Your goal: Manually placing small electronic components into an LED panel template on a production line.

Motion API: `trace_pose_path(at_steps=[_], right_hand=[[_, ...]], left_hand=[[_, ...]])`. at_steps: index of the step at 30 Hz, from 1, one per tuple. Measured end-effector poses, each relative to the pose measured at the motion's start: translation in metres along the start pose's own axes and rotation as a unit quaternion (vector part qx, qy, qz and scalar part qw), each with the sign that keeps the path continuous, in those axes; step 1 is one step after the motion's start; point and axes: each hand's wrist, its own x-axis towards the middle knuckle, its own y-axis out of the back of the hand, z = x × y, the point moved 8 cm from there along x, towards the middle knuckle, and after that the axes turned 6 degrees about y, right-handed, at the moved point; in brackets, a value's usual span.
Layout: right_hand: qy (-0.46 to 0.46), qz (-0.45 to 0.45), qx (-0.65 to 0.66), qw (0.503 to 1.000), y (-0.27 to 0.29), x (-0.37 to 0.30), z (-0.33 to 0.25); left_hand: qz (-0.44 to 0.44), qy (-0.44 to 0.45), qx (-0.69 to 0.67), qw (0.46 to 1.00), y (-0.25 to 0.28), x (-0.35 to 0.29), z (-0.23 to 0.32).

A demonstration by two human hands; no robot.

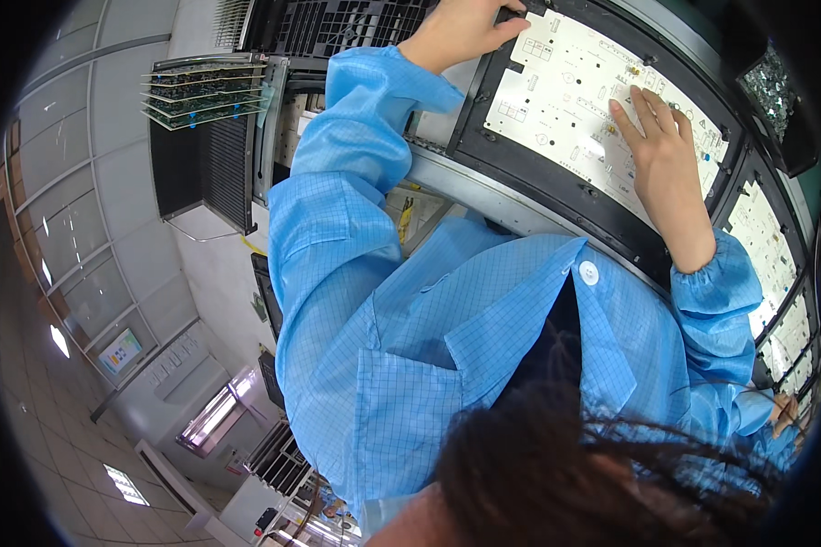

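Left side of the room, green boards (205, 96) stacked at a black rack (181, 169); far right, a white board (556, 96) in a black frame (538, 171).
Left arm reaches far, its hand (456, 32) at the white board's far-left corner, thumb extended, grip unclear; right hand (666, 159), wrist bent leftward, hangs released over the board's right half, palm down, fingers loosely spread.

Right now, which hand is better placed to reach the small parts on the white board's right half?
Probably the right hand: it is over that half of the white board, fingertips near the small parts. The left hand is near the upper-left corner.
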Motion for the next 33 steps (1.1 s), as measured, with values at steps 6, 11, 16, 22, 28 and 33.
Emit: trace_pose_path(at_steps=[6, 11, 16, 22, 28, 33], right_hand=[[-0.010, 0.000, 0.006, 1.000, -0.005, 0.000, -0.001], [-0.014, 0.008, 0.013, 1.000, 0.001, -0.010, 0.005], [-0.020, 0.040, 0.096, 0.994, 0.054, -0.054, 0.001], [-0.013, 0.084, 0.309, 0.947, 0.009, -0.085, -0.026], [-0.073, 0.156, 0.293, 0.940, -0.011, -0.100, -0.035], [-0.083, 0.183, 0.266, 0.943, -0.012, -0.101, -0.036]], left_hand=[[-0.021, -0.049, -0.087, 0.995, -0.014, -0.008, -0.010], [-0.061, -0.049, -0.043, 0.996, -0.008, -0.013, 0.014], [-0.172, -0.099, -0.084, 0.976, -0.004, -0.063, 0.035], [-0.176, -0.037, -0.089, 0.980, -0.021, -0.104, 0.024], [-0.094, -0.112, -0.064, 0.987, -0.026, -0.081, 0.064], [-0.061, -0.028, 0.030, 0.997, -0.033, -0.087, 0.069]])
